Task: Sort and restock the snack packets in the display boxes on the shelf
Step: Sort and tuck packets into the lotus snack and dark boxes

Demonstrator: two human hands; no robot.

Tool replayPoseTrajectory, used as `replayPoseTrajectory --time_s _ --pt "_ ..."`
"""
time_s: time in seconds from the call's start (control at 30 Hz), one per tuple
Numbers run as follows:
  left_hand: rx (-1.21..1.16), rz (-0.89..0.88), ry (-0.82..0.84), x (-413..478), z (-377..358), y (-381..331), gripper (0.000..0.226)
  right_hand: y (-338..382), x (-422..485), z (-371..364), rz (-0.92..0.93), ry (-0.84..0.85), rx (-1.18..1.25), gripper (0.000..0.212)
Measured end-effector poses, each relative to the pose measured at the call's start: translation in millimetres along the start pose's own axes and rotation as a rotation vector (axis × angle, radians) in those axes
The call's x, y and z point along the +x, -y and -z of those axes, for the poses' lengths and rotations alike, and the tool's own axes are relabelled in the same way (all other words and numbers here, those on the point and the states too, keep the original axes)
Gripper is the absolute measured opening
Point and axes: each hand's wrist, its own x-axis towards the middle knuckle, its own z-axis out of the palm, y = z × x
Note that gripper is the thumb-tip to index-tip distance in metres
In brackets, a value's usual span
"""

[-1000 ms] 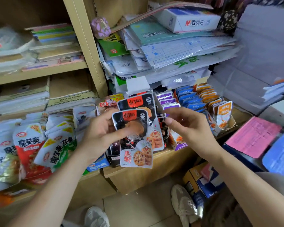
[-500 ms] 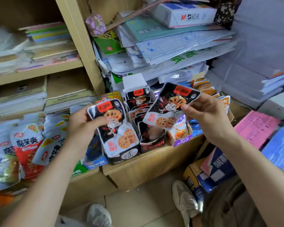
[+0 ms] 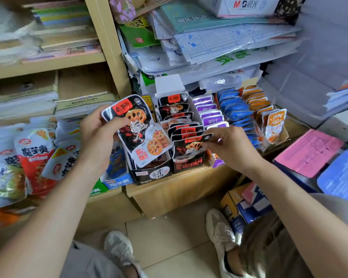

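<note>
My left hand (image 3: 97, 135) grips a black lotus-root snack packet (image 3: 141, 131) by its upper left corner, holding it tilted above a black display box (image 3: 153, 173). My right hand (image 3: 227, 143) pinches the top edge of another black packet (image 3: 189, 146) that stands at the front of the neighbouring black box (image 3: 189, 166). Behind it, several more black packets (image 3: 175, 115) stand in a row. Rows of purple packets (image 3: 209, 115), blue packets (image 3: 235, 111) and orange packets (image 3: 269, 119) fill the boxes to the right.
Red, white and green konjac snack bags (image 3: 32, 157) are piled on the left shelf. Stacked paper and folders (image 3: 219, 43) sit above the boxes. Pink and blue pads (image 3: 307, 151) lie at right. My shoes (image 3: 119, 249) and cartons (image 3: 245, 203) are on the floor.
My right hand has brought its packet down from the air into the front of the right black box. My left hand has lifted its packet a little higher and tilted it.
</note>
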Motion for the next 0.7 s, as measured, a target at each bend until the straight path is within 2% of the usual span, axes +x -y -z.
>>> replayPoseTrajectory --time_s 0.13,0.23,0.37,0.53,0.7 --pt "-0.079 -0.071 0.061 -4.0 -4.1 -5.2 0.016 -0.9 2.2 -14.9 -0.039 0.020 -0.137 0.013" --pt "-0.146 -0.119 0.022 -4.0 -5.6 -6.3 0.018 -0.5 1.9 -17.0 -0.031 0.001 -0.146 0.011" --pt "-0.182 -0.161 0.021 -2.8 -5.4 -6.6 0.014 8.9 -7.0 -7.3 -0.023 -0.040 -0.006 0.033" --pt "-0.134 -0.220 0.111 -9.4 -11.5 -8.6 0.022 11.3 -3.9 -3.5 0.070 -0.140 0.048 0.013" --pt "-0.007 -0.248 0.193 -15.7 -14.5 -4.6 0.017 6.4 14.6 -13.0 0.018 -0.187 0.032 0.011"
